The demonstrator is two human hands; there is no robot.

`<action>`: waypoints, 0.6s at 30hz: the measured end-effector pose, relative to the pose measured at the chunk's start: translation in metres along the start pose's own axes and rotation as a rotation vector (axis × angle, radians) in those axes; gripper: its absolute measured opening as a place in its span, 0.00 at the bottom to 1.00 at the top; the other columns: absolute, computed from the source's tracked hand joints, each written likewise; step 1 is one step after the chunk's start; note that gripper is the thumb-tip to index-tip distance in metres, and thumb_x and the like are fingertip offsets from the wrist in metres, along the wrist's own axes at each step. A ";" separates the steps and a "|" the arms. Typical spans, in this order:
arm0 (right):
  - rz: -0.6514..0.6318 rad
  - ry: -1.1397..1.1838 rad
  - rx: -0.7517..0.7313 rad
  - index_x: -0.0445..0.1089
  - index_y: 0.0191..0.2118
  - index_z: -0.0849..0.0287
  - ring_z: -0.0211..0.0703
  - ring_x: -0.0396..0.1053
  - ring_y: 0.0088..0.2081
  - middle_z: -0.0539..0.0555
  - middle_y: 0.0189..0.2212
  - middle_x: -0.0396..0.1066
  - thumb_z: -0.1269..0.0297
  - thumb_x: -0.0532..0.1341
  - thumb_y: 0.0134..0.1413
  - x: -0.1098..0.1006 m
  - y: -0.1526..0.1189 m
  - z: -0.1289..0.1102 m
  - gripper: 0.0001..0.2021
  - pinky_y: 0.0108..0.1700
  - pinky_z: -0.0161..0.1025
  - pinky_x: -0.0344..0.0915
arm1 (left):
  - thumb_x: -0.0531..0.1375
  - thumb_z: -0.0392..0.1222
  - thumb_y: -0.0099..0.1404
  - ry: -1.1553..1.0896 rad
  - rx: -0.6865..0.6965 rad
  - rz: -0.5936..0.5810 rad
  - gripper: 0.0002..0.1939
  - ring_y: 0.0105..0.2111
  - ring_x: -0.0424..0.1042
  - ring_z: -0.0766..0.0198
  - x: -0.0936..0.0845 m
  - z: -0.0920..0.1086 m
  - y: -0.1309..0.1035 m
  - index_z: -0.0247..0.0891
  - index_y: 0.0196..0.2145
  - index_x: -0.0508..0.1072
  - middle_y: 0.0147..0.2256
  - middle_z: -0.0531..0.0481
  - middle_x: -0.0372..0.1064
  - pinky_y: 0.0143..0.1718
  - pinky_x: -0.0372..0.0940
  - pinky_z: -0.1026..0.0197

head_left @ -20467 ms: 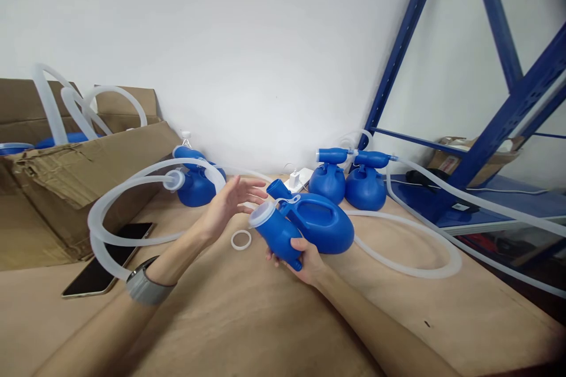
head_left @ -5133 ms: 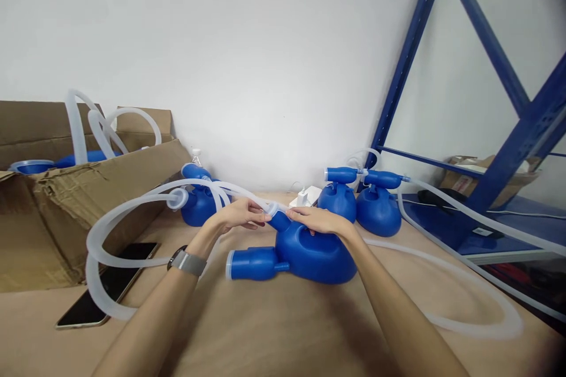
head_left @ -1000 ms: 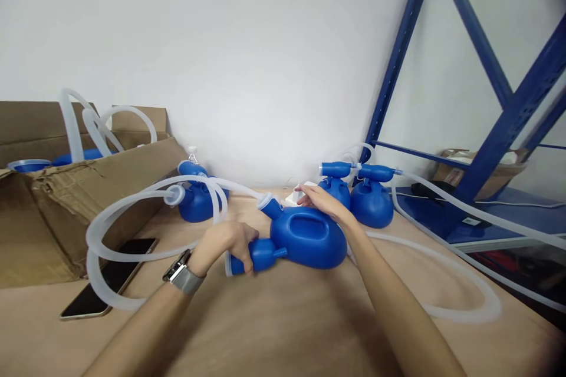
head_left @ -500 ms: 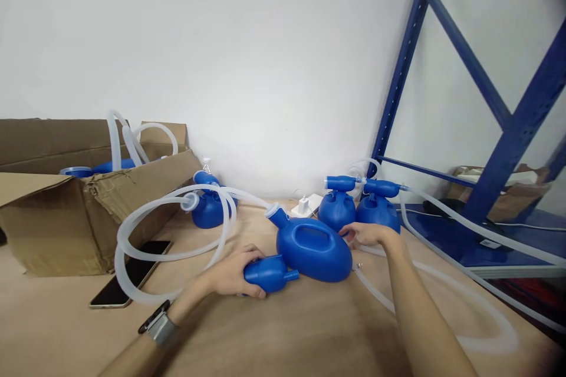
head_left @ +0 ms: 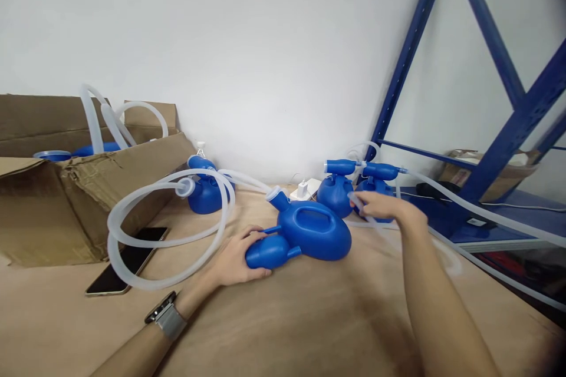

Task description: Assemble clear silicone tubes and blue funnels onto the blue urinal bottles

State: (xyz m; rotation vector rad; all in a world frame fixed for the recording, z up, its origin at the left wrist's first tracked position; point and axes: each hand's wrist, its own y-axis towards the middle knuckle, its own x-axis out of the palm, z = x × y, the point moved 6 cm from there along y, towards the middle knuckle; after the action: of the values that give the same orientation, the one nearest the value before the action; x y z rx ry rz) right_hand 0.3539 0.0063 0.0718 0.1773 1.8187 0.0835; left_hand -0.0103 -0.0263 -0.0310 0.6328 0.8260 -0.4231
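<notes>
My left hand (head_left: 234,256) is wrapped round a blue cup-shaped urinal head (head_left: 267,252) with a short spout pointing right. Against it, on the table, lies a blue urinal bottle (head_left: 312,241) with an oval grip hole and a white-rimmed neck tilted up to the left. Beyond the bottle's right end, my right hand (head_left: 380,206) pinches the end of a clear tube (head_left: 358,203). The rest of that tube trails right and is blurred. Two more blue bottles (head_left: 335,194) with heads fitted stand just behind my right hand.
An open cardboard box (head_left: 48,212) at left holds blue parts and tubes. A coiled white tube (head_left: 165,284) lies partly over a phone (head_left: 128,262). Another blue bottle (head_left: 204,195) and a white charger (head_left: 302,189) are near the wall. A blue metal rack (head_left: 400,65) stands at right.
My right hand has moved up and right from the bottle's end and now holds the clear tube's end, lifted off the table. My left hand keeps its grip on the urinal head.
</notes>
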 end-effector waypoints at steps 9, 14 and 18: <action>-0.277 0.217 -0.641 0.73 0.49 0.57 0.51 0.71 0.50 0.56 0.51 0.74 0.75 0.54 0.56 0.005 -0.038 -0.145 0.17 0.53 0.42 0.64 | 0.69 0.48 0.62 0.326 0.144 0.864 0.33 0.57 0.69 0.44 -0.068 0.023 -0.022 0.49 0.62 0.64 0.62 0.40 0.58 0.54 0.71 0.44; -0.200 -0.089 -0.757 0.72 0.39 0.59 0.49 0.73 0.40 0.58 0.42 0.75 0.73 0.53 0.60 0.047 -0.043 -0.190 0.11 0.42 0.40 0.62 | 0.66 0.39 0.65 0.542 0.284 0.801 0.35 0.55 0.69 0.44 -0.065 0.019 -0.025 0.53 0.66 0.60 0.61 0.38 0.58 0.53 0.71 0.45; -0.121 -0.109 -0.742 0.71 0.37 0.58 0.45 0.71 0.34 0.54 0.35 0.74 0.67 0.57 0.62 0.048 -0.041 -0.188 0.05 0.36 0.38 0.57 | 0.66 0.39 0.65 0.533 0.327 0.780 0.36 0.58 0.67 0.43 -0.068 0.016 -0.025 0.54 0.68 0.60 0.62 0.38 0.58 0.57 0.67 0.40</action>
State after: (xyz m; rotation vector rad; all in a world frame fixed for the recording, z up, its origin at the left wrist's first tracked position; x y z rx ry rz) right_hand 0.1571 -0.0190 0.0672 -0.4433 1.5762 0.6364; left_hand -0.0574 -0.0483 0.0215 1.3378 0.9385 0.3512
